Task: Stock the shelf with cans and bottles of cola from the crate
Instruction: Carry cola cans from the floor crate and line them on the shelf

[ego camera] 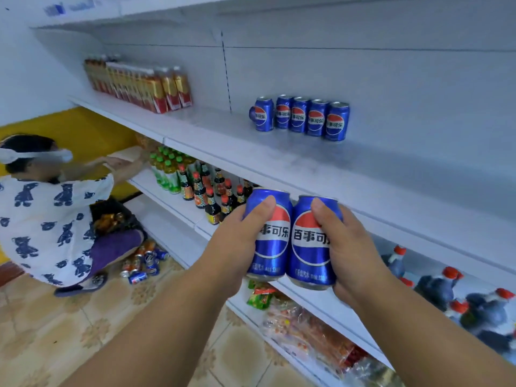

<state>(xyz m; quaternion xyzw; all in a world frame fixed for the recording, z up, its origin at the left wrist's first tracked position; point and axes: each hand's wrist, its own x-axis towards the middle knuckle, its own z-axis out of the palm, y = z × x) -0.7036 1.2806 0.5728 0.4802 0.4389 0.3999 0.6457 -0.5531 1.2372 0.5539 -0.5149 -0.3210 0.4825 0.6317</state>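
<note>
Nearest the camera, the left hand (pixel 234 247) grips a blue aluminium cola can with a red, white and blue roundel (pixel 269 236), thumb curled over its upper front and the other fingers hidden behind it. Touching that can on its right side, a second blue cola can of the same kind (pixel 310 244) is held upright by the right hand (pixel 351 247), whose thumb presses the upper front while the remaining fingers wrap round the far side. Both cans are held in the air in front of the white metal shelf edge (pixel 363 216), not yet resting on any board. Just below the fingers, packets of snacks in green and red wrappers (pixel 261 296) lie on a lower shelf, and to the right of the right hand stand dark bottles with red caps (pixel 435 286). Left of the left hand's fingers, dark sauce bottles with red caps (pixel 208 196) and green-capped yellow bottles (pixel 167 169) fill the shelf below. Beyond the fingertips, on the white shelf board above, a row of five blue cola cans (pixel 303 117) stands upright against the back panel. Farther left on that board sit red and gold cartons (pixel 139 88). Down to the left, a crouching person in a white patterned shirt (pixel 50 219) reaches toward the lower shelf, with loose cans on the tiled floor (pixel 143 262) beside them.
</note>
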